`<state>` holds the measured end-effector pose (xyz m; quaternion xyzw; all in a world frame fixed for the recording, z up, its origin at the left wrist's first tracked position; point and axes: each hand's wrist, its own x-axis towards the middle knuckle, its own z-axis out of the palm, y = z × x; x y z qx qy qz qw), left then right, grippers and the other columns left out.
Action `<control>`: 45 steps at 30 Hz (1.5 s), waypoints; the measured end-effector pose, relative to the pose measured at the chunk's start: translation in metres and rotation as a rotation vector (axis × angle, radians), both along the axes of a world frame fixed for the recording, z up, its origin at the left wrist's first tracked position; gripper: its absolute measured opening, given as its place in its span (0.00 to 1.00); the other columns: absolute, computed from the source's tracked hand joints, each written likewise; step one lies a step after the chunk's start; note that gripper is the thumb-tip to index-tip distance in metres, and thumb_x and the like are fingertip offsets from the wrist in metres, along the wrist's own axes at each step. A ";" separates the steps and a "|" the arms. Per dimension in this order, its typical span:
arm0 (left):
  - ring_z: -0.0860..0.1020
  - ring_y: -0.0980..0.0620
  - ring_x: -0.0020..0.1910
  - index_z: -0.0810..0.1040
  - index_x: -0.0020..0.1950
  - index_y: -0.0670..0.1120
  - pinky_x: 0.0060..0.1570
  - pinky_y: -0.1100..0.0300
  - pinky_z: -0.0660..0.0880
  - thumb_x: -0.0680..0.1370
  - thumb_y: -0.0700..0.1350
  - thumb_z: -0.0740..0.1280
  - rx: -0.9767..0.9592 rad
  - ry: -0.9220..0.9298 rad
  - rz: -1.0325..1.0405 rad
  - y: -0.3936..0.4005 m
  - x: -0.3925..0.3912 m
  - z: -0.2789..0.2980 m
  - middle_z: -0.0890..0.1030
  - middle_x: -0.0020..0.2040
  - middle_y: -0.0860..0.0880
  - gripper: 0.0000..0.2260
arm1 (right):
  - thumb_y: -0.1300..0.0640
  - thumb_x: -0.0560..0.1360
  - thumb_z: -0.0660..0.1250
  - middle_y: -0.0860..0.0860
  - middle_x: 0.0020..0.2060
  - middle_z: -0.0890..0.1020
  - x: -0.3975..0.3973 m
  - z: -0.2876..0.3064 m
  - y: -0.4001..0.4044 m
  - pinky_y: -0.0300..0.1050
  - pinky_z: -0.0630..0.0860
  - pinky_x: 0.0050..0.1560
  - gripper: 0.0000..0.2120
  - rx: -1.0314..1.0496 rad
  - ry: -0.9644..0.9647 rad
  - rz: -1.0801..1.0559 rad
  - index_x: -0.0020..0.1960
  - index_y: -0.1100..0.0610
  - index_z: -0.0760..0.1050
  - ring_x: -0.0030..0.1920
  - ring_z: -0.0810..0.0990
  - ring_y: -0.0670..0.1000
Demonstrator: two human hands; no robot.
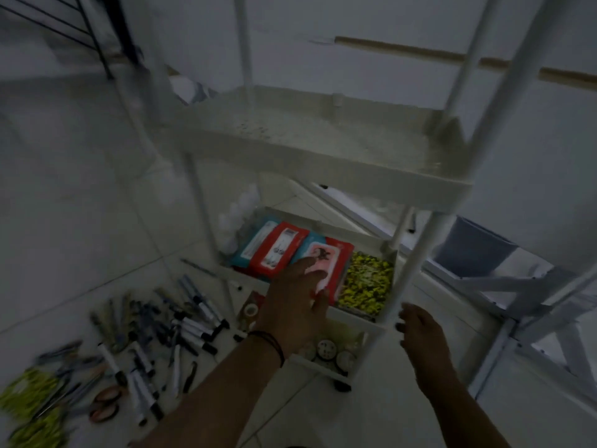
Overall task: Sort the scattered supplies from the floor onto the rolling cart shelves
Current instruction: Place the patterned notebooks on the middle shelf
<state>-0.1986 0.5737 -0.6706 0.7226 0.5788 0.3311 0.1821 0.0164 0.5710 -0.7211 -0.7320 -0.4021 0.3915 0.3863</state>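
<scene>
A white rolling cart (323, 169) stands before me, its top shelf bare. On the middle shelf lie red and teal wipe packs (271, 247) and a yellow patterned pack (366, 282). My left hand (294, 305) reaches over that shelf with fingers spread on a pink-lidded pack (323, 263). My right hand (420, 337) hovers by the cart's front right post (410, 270), fingers loosely curled and holding nothing. The bottom shelf holds round tape rolls (326, 349). Several markers and pens (181, 328) lie scattered on the floor at the left.
Scissors with reddish handles (105, 404) and yellow-green packets (26, 392) lie on the white tile floor at lower left. A white metal frame (517, 286) and a blue bin (471, 247) stand to the right. Black legs (97, 43) rise at top left.
</scene>
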 end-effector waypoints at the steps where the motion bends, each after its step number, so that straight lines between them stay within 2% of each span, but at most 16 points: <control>1: 0.72 0.55 0.61 0.79 0.59 0.44 0.61 0.61 0.71 0.76 0.50 0.61 0.048 -0.057 0.047 -0.014 -0.015 -0.002 0.75 0.63 0.46 0.17 | 0.53 0.79 0.58 0.57 0.54 0.79 0.001 -0.012 -0.008 0.60 0.74 0.58 0.11 -0.052 -0.053 -0.056 0.56 0.54 0.76 0.51 0.78 0.58; 4: 0.73 0.63 0.45 0.80 0.55 0.46 0.52 0.65 0.72 0.78 0.48 0.61 0.007 -0.117 0.238 -0.064 -0.066 -0.023 0.78 0.50 0.51 0.12 | 0.56 0.77 0.60 0.63 0.53 0.79 -0.011 -0.042 -0.033 0.59 0.72 0.59 0.08 -0.268 -0.161 -0.021 0.45 0.57 0.76 0.52 0.76 0.63; 7: 0.75 0.59 0.49 0.78 0.60 0.51 0.55 0.64 0.72 0.80 0.48 0.62 -0.254 -0.171 0.483 -0.111 -0.120 -0.053 0.78 0.52 0.55 0.11 | 0.55 0.79 0.58 0.60 0.50 0.78 -0.055 -0.042 -0.054 0.51 0.70 0.61 0.12 -0.420 -0.327 0.239 0.50 0.61 0.75 0.51 0.75 0.58; 11: 0.76 0.51 0.44 0.78 0.56 0.50 0.43 0.63 0.68 0.80 0.45 0.60 -0.410 -0.228 0.751 -0.159 -0.188 -0.089 0.76 0.45 0.53 0.09 | 0.58 0.78 0.60 0.54 0.34 0.74 -0.131 -0.035 -0.079 0.43 0.68 0.43 0.07 -0.248 -0.435 0.630 0.44 0.58 0.74 0.38 0.71 0.54; 15: 0.68 0.49 0.37 0.69 0.44 0.51 0.40 0.59 0.64 0.80 0.43 0.60 -0.516 -0.310 1.004 -0.204 -0.252 -0.125 0.71 0.40 0.48 0.05 | 0.52 0.79 0.58 0.51 0.40 0.74 -0.218 -0.044 -0.077 0.41 0.69 0.47 0.09 -0.321 -0.493 0.983 0.44 0.53 0.74 0.40 0.72 0.48; 19: 0.75 0.43 0.44 0.78 0.52 0.48 0.43 0.53 0.70 0.78 0.42 0.63 -0.621 -0.388 1.181 -0.238 -0.305 -0.154 0.79 0.49 0.42 0.06 | 0.51 0.80 0.57 0.56 0.58 0.77 -0.293 -0.065 -0.079 0.43 0.71 0.59 0.16 -0.326 -0.567 1.193 0.60 0.60 0.74 0.56 0.76 0.52; 21: 0.74 0.44 0.46 0.79 0.55 0.46 0.43 0.58 0.67 0.76 0.42 0.64 -0.631 -0.449 1.234 -0.247 -0.327 -0.164 0.80 0.55 0.42 0.09 | 0.51 0.80 0.56 0.56 0.59 0.77 -0.326 -0.078 -0.082 0.43 0.72 0.59 0.17 -0.336 -0.600 1.263 0.61 0.61 0.73 0.57 0.76 0.52; 23: 0.75 0.45 0.48 0.77 0.45 0.49 0.43 0.59 0.66 0.75 0.42 0.67 -0.644 -0.501 1.241 -0.250 -0.346 -0.173 0.80 0.53 0.41 0.03 | 0.52 0.80 0.57 0.55 0.55 0.78 -0.357 -0.093 -0.086 0.40 0.72 0.51 0.14 -0.346 -0.600 1.336 0.58 0.60 0.74 0.53 0.77 0.52; 26: 0.76 0.42 0.54 0.77 0.47 0.44 0.44 0.59 0.67 0.74 0.42 0.69 -0.681 -0.511 1.243 -0.249 -0.371 -0.193 0.79 0.53 0.39 0.04 | 0.53 0.79 0.58 0.60 0.46 0.77 -0.396 -0.116 -0.093 0.38 0.65 0.37 0.11 -0.340 -0.551 1.402 0.45 0.60 0.73 0.42 0.73 0.52; 29: 0.78 0.42 0.54 0.79 0.53 0.40 0.45 0.60 0.69 0.71 0.51 0.73 -0.684 -0.581 1.286 -0.243 -0.391 -0.220 0.80 0.53 0.40 0.18 | 0.53 0.79 0.58 0.59 0.38 0.72 -0.428 -0.138 -0.095 0.33 0.62 0.31 0.13 -0.269 -0.580 1.457 0.39 0.58 0.65 0.35 0.68 0.50; 32: 0.80 0.46 0.39 0.82 0.36 0.47 0.38 0.52 0.78 0.57 0.74 0.67 -0.704 -0.558 1.349 -0.237 -0.400 -0.256 0.82 0.37 0.47 0.30 | 0.52 0.79 0.58 0.52 0.35 0.70 -0.452 -0.156 -0.089 0.34 0.63 0.33 0.13 -0.222 -0.611 1.487 0.37 0.55 0.66 0.34 0.68 0.47; 34: 0.79 0.47 0.35 0.79 0.31 0.50 0.35 0.52 0.78 0.54 0.79 0.62 -0.697 -0.502 1.471 -0.232 -0.398 -0.279 0.80 0.34 0.49 0.32 | 0.52 0.79 0.59 0.53 0.41 0.76 -0.468 -0.166 -0.082 0.42 0.70 0.41 0.10 -0.208 -0.603 1.498 0.43 0.56 0.73 0.38 0.72 0.49; 38: 0.76 0.43 0.45 0.79 0.36 0.51 0.43 0.49 0.75 0.60 0.74 0.64 -0.595 -0.345 1.594 -0.222 -0.386 -0.297 0.77 0.41 0.47 0.27 | 0.52 0.79 0.59 0.51 0.60 0.78 -0.499 -0.179 -0.069 0.42 0.73 0.56 0.15 -0.131 -0.522 1.481 0.62 0.57 0.75 0.57 0.76 0.52; 40: 0.75 0.41 0.46 0.80 0.40 0.49 0.44 0.48 0.75 0.63 0.72 0.61 -0.509 -0.269 1.618 -0.223 -0.383 -0.308 0.76 0.42 0.46 0.27 | 0.53 0.79 0.61 0.55 0.53 0.80 -0.516 -0.183 -0.063 0.48 0.74 0.55 0.14 -0.085 -0.502 1.467 0.56 0.60 0.77 0.53 0.78 0.55; 43: 0.75 0.39 0.45 0.81 0.41 0.47 0.44 0.48 0.74 0.67 0.67 0.59 -0.449 -0.168 1.660 -0.220 -0.378 -0.316 0.77 0.42 0.44 0.25 | 0.56 0.78 0.60 0.56 0.37 0.75 -0.545 -0.189 -0.049 0.43 0.68 0.43 0.11 0.014 -0.514 1.474 0.40 0.60 0.74 0.38 0.73 0.53; 45: 0.75 0.38 0.45 0.80 0.41 0.46 0.45 0.47 0.73 0.68 0.65 0.58 -0.451 -0.128 1.684 -0.214 -0.377 -0.317 0.76 0.42 0.42 0.24 | 0.55 0.78 0.61 0.54 0.36 0.74 -0.565 -0.192 -0.040 0.41 0.63 0.40 0.11 0.095 -0.523 1.482 0.41 0.60 0.75 0.38 0.71 0.51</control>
